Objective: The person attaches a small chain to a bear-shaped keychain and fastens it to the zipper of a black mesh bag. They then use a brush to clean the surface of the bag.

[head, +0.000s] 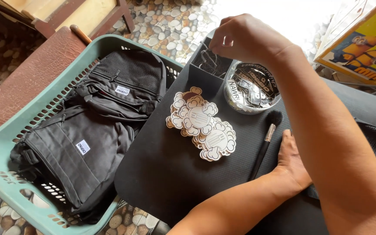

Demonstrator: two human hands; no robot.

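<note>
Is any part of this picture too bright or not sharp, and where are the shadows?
Head view: the pebble floor at top is washed out by strong daylight; the clear round container shows glare; the black backpacks lose detail in dark areas; the right hand and the cloud-shaped tags look sharp; shadows are soft.

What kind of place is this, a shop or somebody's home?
Probably a small home workshop where bags get tagged and packed: black backpacks in a green laundry basket, a pile of cloud-shaped card tags on a black mat, and a pebble floor.
</note>
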